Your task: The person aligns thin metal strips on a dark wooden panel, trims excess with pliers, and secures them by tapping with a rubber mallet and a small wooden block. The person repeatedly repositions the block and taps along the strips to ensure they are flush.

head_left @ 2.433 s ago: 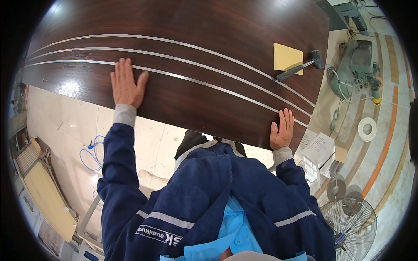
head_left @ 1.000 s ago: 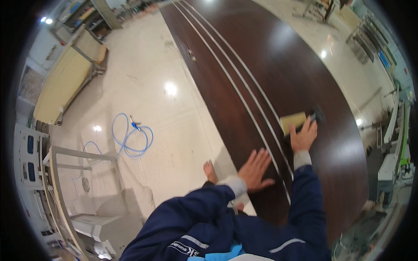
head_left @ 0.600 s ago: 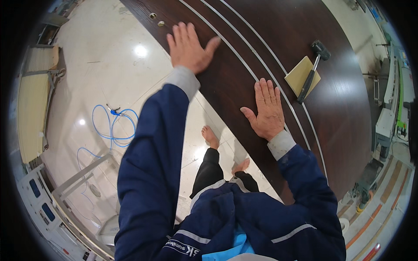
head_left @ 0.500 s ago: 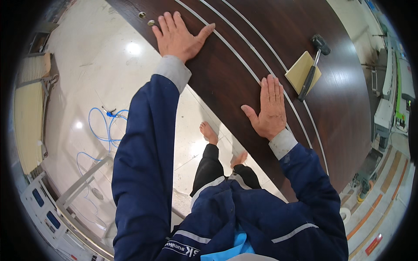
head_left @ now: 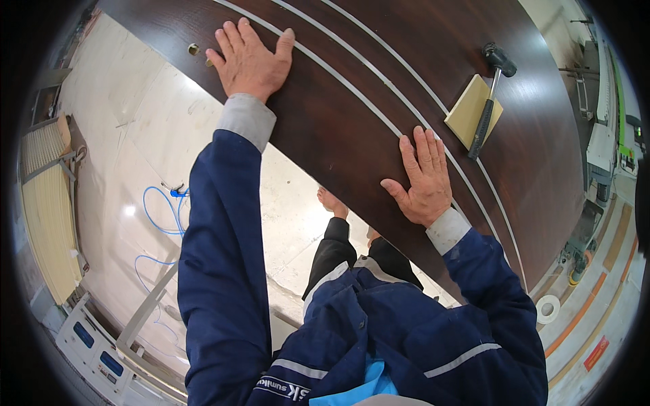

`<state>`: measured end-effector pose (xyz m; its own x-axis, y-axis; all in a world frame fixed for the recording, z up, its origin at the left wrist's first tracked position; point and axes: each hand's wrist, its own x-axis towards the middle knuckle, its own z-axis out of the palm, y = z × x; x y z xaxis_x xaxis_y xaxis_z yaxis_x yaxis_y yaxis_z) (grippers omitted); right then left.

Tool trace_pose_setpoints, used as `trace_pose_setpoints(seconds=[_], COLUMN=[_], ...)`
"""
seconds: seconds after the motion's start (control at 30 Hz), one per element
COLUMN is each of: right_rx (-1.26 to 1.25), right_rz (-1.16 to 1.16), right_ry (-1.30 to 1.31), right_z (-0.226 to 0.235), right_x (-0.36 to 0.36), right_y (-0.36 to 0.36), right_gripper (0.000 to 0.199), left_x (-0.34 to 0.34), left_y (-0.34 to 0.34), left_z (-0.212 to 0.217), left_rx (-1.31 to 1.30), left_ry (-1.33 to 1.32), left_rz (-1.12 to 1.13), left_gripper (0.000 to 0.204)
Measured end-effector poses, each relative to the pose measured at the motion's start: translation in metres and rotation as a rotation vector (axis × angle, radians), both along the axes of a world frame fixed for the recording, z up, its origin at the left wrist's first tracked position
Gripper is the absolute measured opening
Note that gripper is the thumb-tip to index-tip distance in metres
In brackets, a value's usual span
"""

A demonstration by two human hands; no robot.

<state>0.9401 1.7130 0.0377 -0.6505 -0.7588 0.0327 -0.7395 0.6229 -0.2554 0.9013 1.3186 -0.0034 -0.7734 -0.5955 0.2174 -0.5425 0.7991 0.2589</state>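
Note:
A large dark brown wooden panel (head_left: pixel 338 152), likely a door leaf, stretches across the view with several thin silvery strips (head_left: pixel 344 80) running along it. My left hand (head_left: pixel 252 61) lies flat on it near the far left, fingers spread, close to a round hole (head_left: pixel 193 49) by the panel's edge; a second hole is mostly covered by a finger. Further right, my right hand (head_left: pixel 426 181) rests flat across a strip, thumb out. Beyond it, a black-headed mallet (head_left: pixel 482 125) with a dark grip lies over a pale yellow square block (head_left: pixel 464 108).
On the floor at left lies a blue air hose (head_left: pixel 145 210) with a blow gun (head_left: pixel 177 191). Stacked pale boards (head_left: pixel 49 216) stand at the far left. A metal frame (head_left: pixel 145 308) is at lower left. Strips of edging and a white tape roll (head_left: pixel 548 308) lie at right.
My left hand has shifted left and slightly farther along the panel, now covering part of one hole. My right hand has moved slightly right and nearer, still flat. The whole view has shifted a little.

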Motion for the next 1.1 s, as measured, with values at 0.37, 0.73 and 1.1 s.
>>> trace_pose_setpoints(seconds=[0.37,0.73,1.1], right_rx=[-0.003,0.004,-0.029], right_rz=[0.010,0.027,0.000], right_ry=[-0.022,-0.042,-0.082], right_z=[0.003,0.010,0.009], right_x=[-0.001,-0.001,-0.001], right_y=[-0.003,-0.004,-0.004], right_gripper=[0.086,0.079,0.081], left_x=[-0.010,0.007,0.011], left_y=[-0.023,-0.039,-0.168], left_z=[0.004,0.040,0.048], left_rx=[-0.009,-0.064,-0.035], left_ry=[-0.010,-0.216,-0.220], left_rz=[-0.164,-0.345,-0.826], left_gripper=[0.082,0.102,0.104])
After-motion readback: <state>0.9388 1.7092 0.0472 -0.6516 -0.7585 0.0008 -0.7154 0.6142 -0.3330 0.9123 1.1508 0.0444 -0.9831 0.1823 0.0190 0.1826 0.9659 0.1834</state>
